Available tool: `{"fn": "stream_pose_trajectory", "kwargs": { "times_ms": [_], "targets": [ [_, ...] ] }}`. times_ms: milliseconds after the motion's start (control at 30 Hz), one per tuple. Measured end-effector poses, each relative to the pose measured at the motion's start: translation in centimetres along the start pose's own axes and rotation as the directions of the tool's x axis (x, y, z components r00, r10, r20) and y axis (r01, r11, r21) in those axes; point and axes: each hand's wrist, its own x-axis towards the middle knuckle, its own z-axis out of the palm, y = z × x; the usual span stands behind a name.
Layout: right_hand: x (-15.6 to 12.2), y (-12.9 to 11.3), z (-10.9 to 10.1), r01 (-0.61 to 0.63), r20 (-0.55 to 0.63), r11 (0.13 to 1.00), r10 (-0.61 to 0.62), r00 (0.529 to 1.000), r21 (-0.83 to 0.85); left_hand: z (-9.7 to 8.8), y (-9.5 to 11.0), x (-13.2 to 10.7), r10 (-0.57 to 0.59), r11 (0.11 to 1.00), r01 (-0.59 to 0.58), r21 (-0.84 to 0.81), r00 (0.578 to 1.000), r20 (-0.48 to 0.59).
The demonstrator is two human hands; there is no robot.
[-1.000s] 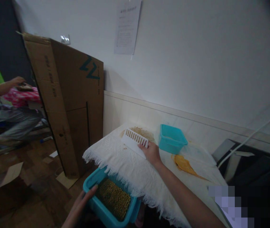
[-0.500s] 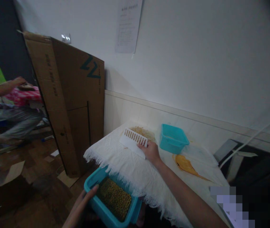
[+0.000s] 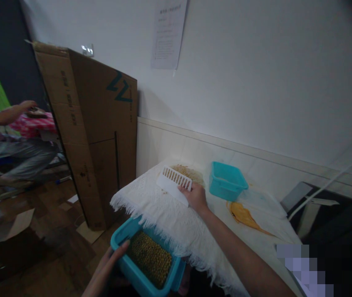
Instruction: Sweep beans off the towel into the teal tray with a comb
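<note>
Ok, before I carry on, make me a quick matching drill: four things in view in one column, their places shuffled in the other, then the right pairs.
Things
1. white slotted scraper
2. bean-filled teal bin
3. tall cardboard box
4. second teal bin

Places
A. standing on the floor, left of the table
B. on the table, right of the right hand
C. gripped at its rim by the left hand
D. gripped in the right hand

Pairs: 1-D, 2-C, 3-A, 4-B
</note>
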Motion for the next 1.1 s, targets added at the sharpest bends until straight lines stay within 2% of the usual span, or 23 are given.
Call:
{"fn": "stream_pose_trajectory", "kwargs": {
  "times_ms": [400, 600, 833, 1000, 1100],
  "targets": [
    [0.1, -0.2, 0.0, -0.004, 0.077, 0.998, -0.001, 0.997, 0.070, -0.8, -0.5, 1.9, -0.039, 0.998, 0.039, 0.058, 0.999, -0.004],
    [-1.2, -1.2, -0.9, -0.001, 0.162, 0.991, -0.021, 0.987, 0.136, -0.1, -0.5, 1.3, -0.020, 0.996, 0.028, 0.083, 0.996, -0.086],
    [-5.3, -2.4, -2.5, -0.065, 0.308, 0.948, -0.036, 0.951, 0.312, -0.2, 0.0, 1.2, -0.083, 0.994, 0.085, 0.070, 0.996, -0.037],
    [-8.1, -4.0, -4.3, -0.076, 0.393, 0.935, -0.071, 0.917, 0.347, 0.2, -0.2, 1.0, -0.036, 0.996, 0.040, 0.076, 0.997, -0.064],
    [-7.1, -3.1, -5.8, -0.037, 0.319, 0.957, -0.060, 0.946, 0.289, 0.3, -0.5, 1.1, -0.065, 0.994, 0.071, 0.083, 0.995, -0.072]
  ]
}}
